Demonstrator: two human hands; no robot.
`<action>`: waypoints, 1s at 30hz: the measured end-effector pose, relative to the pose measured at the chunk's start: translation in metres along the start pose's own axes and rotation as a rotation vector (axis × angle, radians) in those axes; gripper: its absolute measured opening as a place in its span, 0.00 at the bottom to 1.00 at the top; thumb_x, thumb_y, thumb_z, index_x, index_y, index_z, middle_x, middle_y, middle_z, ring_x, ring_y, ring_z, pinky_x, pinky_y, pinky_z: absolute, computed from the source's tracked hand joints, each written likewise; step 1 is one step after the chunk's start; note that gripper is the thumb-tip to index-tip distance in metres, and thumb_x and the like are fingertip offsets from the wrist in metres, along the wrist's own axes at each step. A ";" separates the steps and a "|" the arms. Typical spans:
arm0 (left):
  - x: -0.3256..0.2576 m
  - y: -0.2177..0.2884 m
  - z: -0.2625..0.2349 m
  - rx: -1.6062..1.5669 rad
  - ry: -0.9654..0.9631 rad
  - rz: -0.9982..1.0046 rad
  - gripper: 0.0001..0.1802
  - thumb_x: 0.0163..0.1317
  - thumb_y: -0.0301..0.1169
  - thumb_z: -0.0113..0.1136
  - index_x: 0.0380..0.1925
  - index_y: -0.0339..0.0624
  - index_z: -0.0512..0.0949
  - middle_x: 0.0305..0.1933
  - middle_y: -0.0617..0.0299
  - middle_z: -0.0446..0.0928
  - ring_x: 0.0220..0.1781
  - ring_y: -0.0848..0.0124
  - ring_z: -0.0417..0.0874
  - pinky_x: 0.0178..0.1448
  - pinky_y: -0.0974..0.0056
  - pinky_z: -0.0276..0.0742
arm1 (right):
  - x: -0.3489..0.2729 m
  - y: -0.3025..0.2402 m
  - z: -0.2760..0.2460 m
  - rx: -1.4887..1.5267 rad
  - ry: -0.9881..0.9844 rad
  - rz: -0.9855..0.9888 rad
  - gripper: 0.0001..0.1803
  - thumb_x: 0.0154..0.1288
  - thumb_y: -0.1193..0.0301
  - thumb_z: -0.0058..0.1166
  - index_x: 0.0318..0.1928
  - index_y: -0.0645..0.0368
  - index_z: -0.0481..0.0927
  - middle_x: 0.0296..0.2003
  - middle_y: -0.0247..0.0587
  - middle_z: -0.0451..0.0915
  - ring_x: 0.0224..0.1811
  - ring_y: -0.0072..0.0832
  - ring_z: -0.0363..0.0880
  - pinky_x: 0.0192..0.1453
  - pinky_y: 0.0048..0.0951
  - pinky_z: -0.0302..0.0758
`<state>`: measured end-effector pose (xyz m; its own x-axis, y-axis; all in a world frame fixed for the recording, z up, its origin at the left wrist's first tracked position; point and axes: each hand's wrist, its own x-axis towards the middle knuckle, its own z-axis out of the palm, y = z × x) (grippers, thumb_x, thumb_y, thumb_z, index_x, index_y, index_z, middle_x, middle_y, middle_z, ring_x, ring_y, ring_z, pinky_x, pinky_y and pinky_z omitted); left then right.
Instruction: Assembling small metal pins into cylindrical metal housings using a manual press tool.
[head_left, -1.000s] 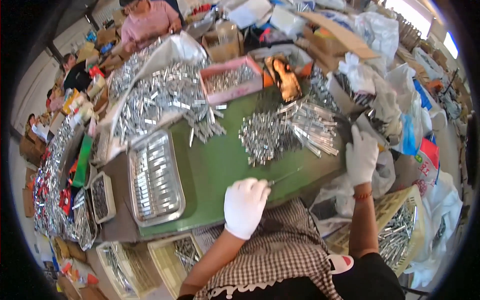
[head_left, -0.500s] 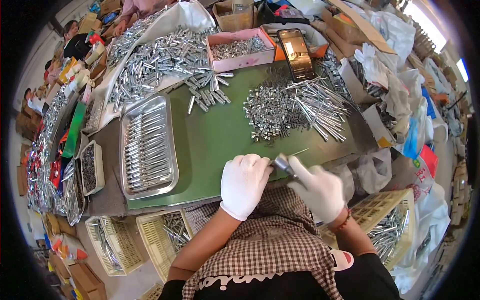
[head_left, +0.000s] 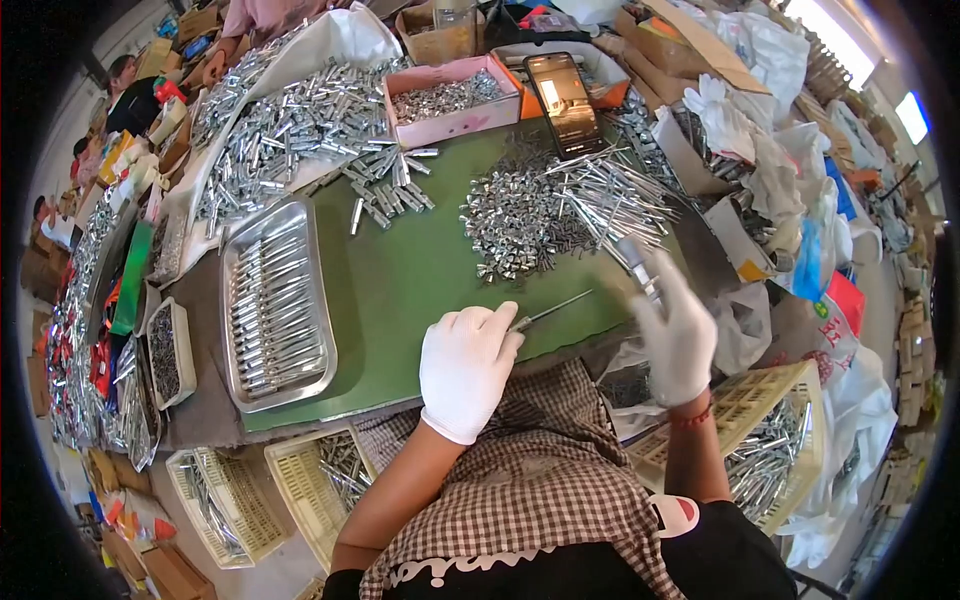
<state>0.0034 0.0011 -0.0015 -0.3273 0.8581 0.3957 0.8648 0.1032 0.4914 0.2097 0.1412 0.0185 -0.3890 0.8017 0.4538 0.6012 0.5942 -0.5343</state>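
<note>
My left hand (head_left: 467, 365), in a white glove, is closed near the front edge of the green work surface (head_left: 400, 280). Between its thumb and fingers it pinches a thin metal rod (head_left: 562, 304), whose free end points to the right. Off to the right, my right hand (head_left: 680, 335), also gloved and smeared by motion, grips a short grey metal cylindrical tool (head_left: 640, 268); its exact kind is hard to make out. Beyond the hands lie a heap of small metal fittings (head_left: 505, 225) and a pile of long thin metal rods (head_left: 620, 200).
A steel tray (head_left: 325, 350) at the left holds rows of metal pieces. Farther back are heaped metal tubes (head_left: 300, 130), a pink box (head_left: 400, 128) of small parts and an upright phone (head_left: 567, 108). Yellow crates (head_left: 300, 470) stand below the front edge.
My right hand and its tool have moved away from my left hand, rightward and up. The rod in my left hand shows more of its length. The whole view has shifted slightly.
</note>
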 end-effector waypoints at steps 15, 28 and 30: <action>0.016 0.006 -0.005 0.012 -0.062 0.045 0.07 0.57 0.34 0.71 0.36 0.48 0.88 0.34 0.61 0.79 0.37 0.56 0.81 0.42 0.52 0.76 | 0.094 0.023 0.032 -0.352 -0.116 -0.621 0.10 0.59 0.70 0.60 0.42 0.51 0.85 0.48 0.39 0.83 0.49 0.41 0.81 0.55 0.44 0.76; 0.022 -0.105 -0.110 0.485 0.067 0.083 0.04 0.58 0.29 0.62 0.30 0.42 0.83 0.37 0.57 0.82 0.41 0.55 0.84 0.49 0.53 0.80 | 0.019 0.022 0.022 0.066 -0.153 -0.309 0.06 0.67 0.81 0.60 0.43 0.64 0.80 0.42 0.48 0.84 0.44 0.46 0.82 0.52 0.39 0.78; 0.023 -0.148 -0.145 0.479 0.115 -0.191 0.08 0.62 0.32 0.61 0.35 0.42 0.85 0.37 0.52 0.83 0.43 0.51 0.86 0.50 0.50 0.81 | 0.001 0.017 0.043 0.199 -0.182 -0.211 0.06 0.67 0.80 0.61 0.43 0.61 0.81 0.38 0.47 0.83 0.42 0.46 0.81 0.50 0.39 0.77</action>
<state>-0.1874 -0.0671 0.0472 -0.5128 0.7432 0.4297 0.8537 0.4943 0.1639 0.1893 0.1544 -0.0211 -0.6193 0.6473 0.4443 0.3533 0.7352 -0.5785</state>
